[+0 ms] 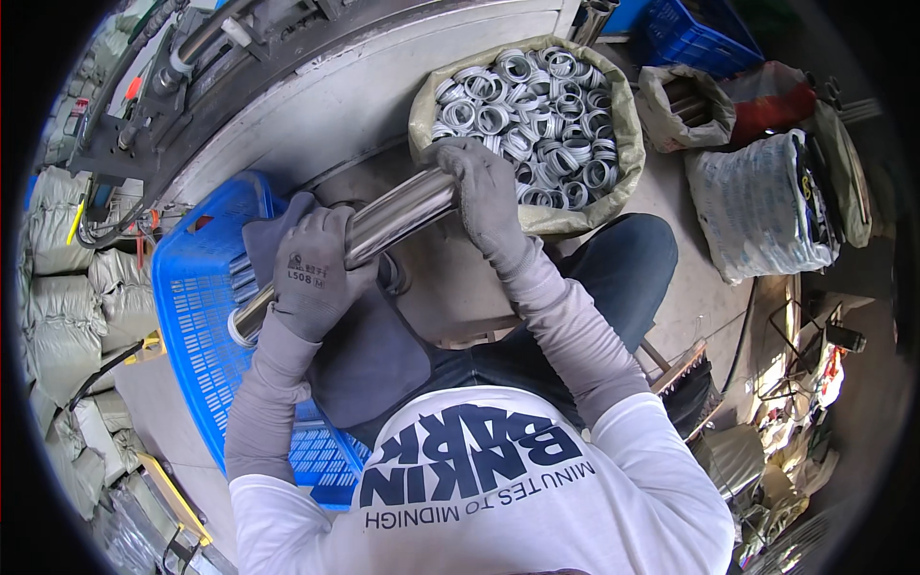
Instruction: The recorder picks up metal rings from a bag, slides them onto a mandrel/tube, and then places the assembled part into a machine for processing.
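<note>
A long, shiny metal tube (398,218) lies slantwise across my lap, held in both hands. My left hand (321,266), in a grey glove, is wrapped around it left of centre. Gloved in grey too, my right hand (476,192) is closed over its upper right end, hiding that end. Below my left hand more metal tube shows, with a white ring (240,328) at the tip; I cannot tell whether it is the same piece. A dark pad (369,359) covers my thigh beneath the tube. More tubes (245,278) lie in the blue plastic basket (171,307) on the left.
Ahead stands a woven sack (621,177) full of pale grey rings (565,120). Machinery (144,125) with a light metal side panel (316,105) runs along the far left. Another sack (714,120), a blue crate (685,43) and a stuffed white bag (757,206) stand right.
</note>
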`<state>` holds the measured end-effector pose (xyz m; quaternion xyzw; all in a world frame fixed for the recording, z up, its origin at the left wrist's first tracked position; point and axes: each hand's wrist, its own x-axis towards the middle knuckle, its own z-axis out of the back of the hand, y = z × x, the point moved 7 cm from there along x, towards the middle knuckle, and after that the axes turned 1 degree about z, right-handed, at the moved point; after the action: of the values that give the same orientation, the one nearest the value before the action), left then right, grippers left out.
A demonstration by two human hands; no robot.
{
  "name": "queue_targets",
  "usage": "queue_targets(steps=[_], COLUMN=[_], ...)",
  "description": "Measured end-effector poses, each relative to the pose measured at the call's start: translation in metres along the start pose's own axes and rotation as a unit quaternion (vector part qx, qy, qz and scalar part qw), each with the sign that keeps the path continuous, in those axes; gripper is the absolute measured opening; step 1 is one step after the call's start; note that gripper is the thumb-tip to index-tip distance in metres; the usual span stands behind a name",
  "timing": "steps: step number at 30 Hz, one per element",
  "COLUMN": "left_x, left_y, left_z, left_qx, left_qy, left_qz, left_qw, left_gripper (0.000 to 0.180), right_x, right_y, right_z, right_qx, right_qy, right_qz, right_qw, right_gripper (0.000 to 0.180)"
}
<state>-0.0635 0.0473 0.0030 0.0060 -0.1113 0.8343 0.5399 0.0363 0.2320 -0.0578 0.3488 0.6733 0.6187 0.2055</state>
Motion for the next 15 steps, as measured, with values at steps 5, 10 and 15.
queue_targets(steps=[5, 10, 15], left_x=[0.001, -0.02, -0.019], left_y=[-0.005, 0.028, 0.038], left_z=[0.014, 0.011, 0.008], left_qx=[0.023, 0.019, -0.007], left_qy=[0.047, 0.009, -0.013], left_qz=[0.005, 0.016, 0.032], left_qw=[0.999, 1.0, 0.999], left_gripper=[0.058, 0.06, 0.062], right_x=[0.01, 0.053, 0.037], right_y=[0.0, -0.054, -0.124], right_z=[0.018, 0.12, 0.181], right_qx=[-0.134, -0.462, -0.776], right_qy=[0.034, 0.092, 0.389], right_qz=[0.158, -0.033, -0.047], right_qw=[0.978, 0.881, 0.494], right_gripper=[0.036, 0.051, 0.033])
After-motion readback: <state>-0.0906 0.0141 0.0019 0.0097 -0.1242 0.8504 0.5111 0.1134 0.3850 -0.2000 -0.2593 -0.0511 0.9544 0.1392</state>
